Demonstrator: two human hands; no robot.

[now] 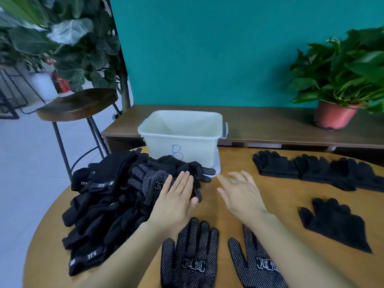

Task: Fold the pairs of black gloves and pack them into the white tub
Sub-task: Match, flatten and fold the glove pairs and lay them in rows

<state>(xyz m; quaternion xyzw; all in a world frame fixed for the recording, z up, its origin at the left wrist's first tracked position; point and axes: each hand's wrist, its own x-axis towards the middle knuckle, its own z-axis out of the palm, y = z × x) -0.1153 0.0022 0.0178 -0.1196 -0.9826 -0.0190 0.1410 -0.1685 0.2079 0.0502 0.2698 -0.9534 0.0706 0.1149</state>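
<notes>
Black gloves (108,204) beside white tub (199,150) with blue "B" (177,151); left grip (176,201) and right grip (242,195) wide, empty

Bare table (209,201) between hands — glove heap (108,196) leftward.

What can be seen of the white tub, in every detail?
The white tub is a rectangular, translucent-looking plastic box with rounded corners, standing upright and open at the far edge of the table. A blue letter B is written on its front wall, and a clip-like handle sticks out on its right. No gloves show inside. The glove pile reaches its lower front.
</notes>
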